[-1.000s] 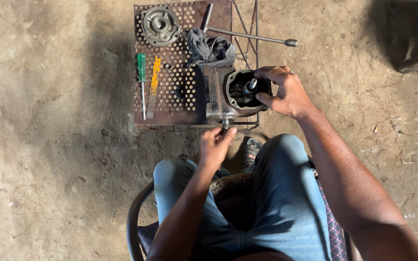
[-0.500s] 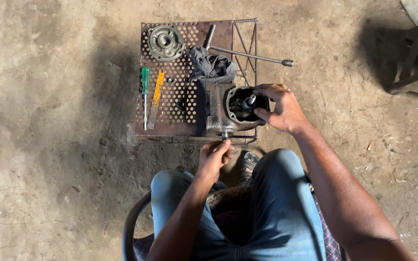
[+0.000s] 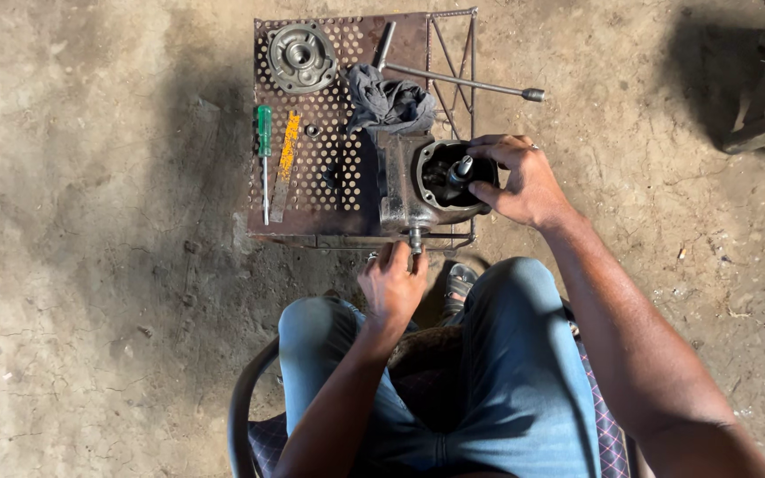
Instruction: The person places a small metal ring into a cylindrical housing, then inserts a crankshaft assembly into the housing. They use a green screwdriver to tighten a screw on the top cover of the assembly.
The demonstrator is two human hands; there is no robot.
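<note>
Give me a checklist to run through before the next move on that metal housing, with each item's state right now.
1. Right hand steadies the metal housing at its open end: ok.
2. Left hand fingers on the short shaft at the housing's near side: ok.
3. Housing sits fully on the perforated table: not ok, it overhangs the near edge.
4. Green screwdriver within reach: ok.
5. Rag clear of the housing: not ok, touching.
6. Shaft tightness: cannot tell.

Person wore blue jeans [image 3: 489, 381], bare forearms, a ring [image 3: 534, 147] on the right hand [image 3: 515, 181], sandal [image 3: 459, 283] on one foot.
</note>
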